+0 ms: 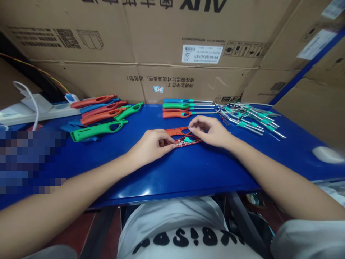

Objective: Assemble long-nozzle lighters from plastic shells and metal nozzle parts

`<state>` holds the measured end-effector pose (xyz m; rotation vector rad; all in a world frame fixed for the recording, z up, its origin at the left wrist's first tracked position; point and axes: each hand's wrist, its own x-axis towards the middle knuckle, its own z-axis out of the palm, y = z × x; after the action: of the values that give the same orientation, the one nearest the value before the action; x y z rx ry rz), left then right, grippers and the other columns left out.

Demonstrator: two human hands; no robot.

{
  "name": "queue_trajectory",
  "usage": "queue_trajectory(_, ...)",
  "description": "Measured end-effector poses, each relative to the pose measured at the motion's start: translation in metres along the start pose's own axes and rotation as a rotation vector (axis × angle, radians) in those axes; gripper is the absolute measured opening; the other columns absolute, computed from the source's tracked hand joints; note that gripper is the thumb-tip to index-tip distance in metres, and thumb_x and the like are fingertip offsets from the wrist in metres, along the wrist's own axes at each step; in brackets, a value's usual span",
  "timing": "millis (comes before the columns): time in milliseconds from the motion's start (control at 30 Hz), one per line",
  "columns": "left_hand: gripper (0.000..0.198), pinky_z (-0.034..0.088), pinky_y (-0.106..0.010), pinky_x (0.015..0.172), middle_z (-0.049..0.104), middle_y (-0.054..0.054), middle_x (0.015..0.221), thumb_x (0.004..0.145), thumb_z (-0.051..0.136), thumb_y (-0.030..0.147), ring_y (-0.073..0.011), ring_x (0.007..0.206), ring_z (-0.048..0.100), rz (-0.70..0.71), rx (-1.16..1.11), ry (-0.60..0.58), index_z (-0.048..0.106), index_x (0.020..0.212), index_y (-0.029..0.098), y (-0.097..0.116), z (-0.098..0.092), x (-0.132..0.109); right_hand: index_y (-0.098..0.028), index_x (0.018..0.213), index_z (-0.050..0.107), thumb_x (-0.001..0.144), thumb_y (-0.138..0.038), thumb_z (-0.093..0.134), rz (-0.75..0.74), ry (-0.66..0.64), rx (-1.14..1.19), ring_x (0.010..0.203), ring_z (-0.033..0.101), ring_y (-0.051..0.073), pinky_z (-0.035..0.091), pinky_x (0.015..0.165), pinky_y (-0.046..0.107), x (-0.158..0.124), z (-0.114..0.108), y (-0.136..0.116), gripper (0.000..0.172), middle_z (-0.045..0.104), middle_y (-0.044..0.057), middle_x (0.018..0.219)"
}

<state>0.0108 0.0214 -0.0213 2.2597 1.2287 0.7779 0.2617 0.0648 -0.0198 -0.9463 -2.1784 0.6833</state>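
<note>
Hands over an open lighter handle at the middle of a blue table (161, 176). The near half (185, 145), red, holds a teal piece (188, 140) and thin wires; the far half (174, 132), orange, lies just behind it. Left hand (151, 144): thumb and fingertips nearly together at the near half's left end; whether they pinch a small part cannot be told. Right hand (212, 131): fingers curled, thumb and forefinger narrowly spaced at the right end of the halves; any hold is likewise unclear. Behind: four lighters (175, 105) with metal tubes, side by side, before a cardboard box (151, 46). Left: piled coloured handles (95, 117). Right: heaped metal rods (253, 116) with teal pieces.
</note>
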Motion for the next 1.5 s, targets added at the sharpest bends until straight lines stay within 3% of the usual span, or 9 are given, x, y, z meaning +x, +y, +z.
queue_trajectory(200,0.024,0.047,-0.025,0.062,0.074,-0.006,0.085,0.086,0.071,0.036,-0.014,0.065,0.062,0.019,0.022,-0.016,0.08,0.096,0.016,0.001,-0.003,-0.003,-0.017,0.092,0.07,0.088,-0.03,0.066,-0.117,-0.3,-0.142,0.061,0.054,0.011,0.043,0.057,0.025,-0.004,-0.025,-0.003,0.013,0.068,0.003,0.08)
queue_trajectory(333,0.024,0.051,-0.033,0.084,0.074,-0.008,0.106,0.092,0.066,0.032,-0.0218,0.095,0.066,0.185,0.149,0.035,0.075,0.11,0.018,0.005,-0.001,-0.005,-0.017,0.091,0.07,0.087,-0.025,0.065,-0.137,-0.34,-0.146,0.064,0.055,0.011,0.044,0.059,0.023,-0.003,-0.024,-0.004,0.01,0.067,0.003,0.082)
queue_trajectory(467,0.029,0.046,-0.042,0.104,0.068,-0.01,0.123,0.099,0.054,0.024,-0.0256,0.119,0.058,0.358,0.219,-0.083,0.066,0.125,0.02,0.007,0.004,-0.007,-0.018,0.091,0.069,0.087,-0.023,0.064,-0.127,-0.358,-0.154,0.066,0.056,0.011,0.044,0.061,0.023,-0.002,-0.024,-0.003,0.008,0.067,0.003,0.083)
queue_trajectory(600,0.036,0.045,-0.044,0.11,0.061,-0.011,0.135,0.101,0.048,0.019,-0.0258,0.129,0.054,0.38,0.214,-0.168,0.059,0.135,0.022,0.005,0.008,-0.007,-0.018,0.093,0.069,0.088,-0.025,0.064,-0.091,-0.356,-0.133,0.065,0.055,0.011,0.044,0.061,0.023,-0.002,-0.022,-0.001,0.009,0.068,0.002,0.082)
queue_trajectory(767,0.038,0.047,-0.045,0.11,0.059,-0.013,0.137,0.101,0.046,0.017,-0.0264,0.129,0.055,0.383,0.207,-0.181,0.058,0.137,0.021,0.001,0.009,-0.007,-0.018,0.095,0.071,0.089,-0.028,0.066,-0.067,-0.338,-0.119,0.062,0.054,0.01,0.043,0.061,0.024,-0.003,-0.019,0.001,0.013,0.069,0.0,0.077)
queue_trajectory(967,0.037,0.049,-0.046,0.108,0.06,-0.015,0.137,0.102,0.043,0.016,-0.0276,0.127,0.057,0.39,0.218,-0.155,0.061,0.134,0.019,-0.002,0.011,-0.007,-0.017,0.101,0.072,0.09,-0.023,0.063,-0.111,-0.356,-0.114,0.072,0.06,0.013,0.046,0.065,0.025,-0.002,-0.022,0.003,0.015,0.07,0.005,0.092)
queue_trajectory(1133,0.037,0.05,-0.045,0.108,0.06,-0.016,0.136,0.103,0.043,0.017,-0.0271,0.127,0.057,0.407,0.258,-0.135,0.061,0.134,0.016,-0.004,0.013,-0.008,-0.017,0.089,0.071,0.091,-0.029,0.065,-0.116,-0.358,-0.19,0.07,0.057,0.013,0.045,0.063,0.026,-0.001,-0.026,0.004,0.014,0.067,0.005,0.089)
queue_trajectory(1300,0.036,0.052,-0.046,0.107,0.062,-0.016,0.134,0.103,0.044,0.015,-0.0272,0.125,0.059,0.425,0.283,-0.1,0.063,0.132,0.014,-0.005,0.015,-0.009,-0.017,0.092,0.076,0.092,-0.027,0.064,-0.178,-0.384,-0.151,0.083,0.062,0.016,0.048,0.072,0.028,-0.001,-0.028,0.003,0.015,0.07,0.008,0.095)
queue_trajectory(1500,0.038,0.051,-0.045,0.107,0.063,-0.015,0.135,0.102,0.044,0.014,-0.027,0.126,0.06,0.422,0.275,-0.106,0.064,0.134,0.015,-0.005,0.015,-0.008,-0.016,0.093,0.078,0.089,-0.02,0.064,-0.178,-0.398,-0.163,0.075,0.061,0.014,0.049,0.068,0.026,-0.004,-0.032,-0.004,0.016,0.07,0.007,0.095)
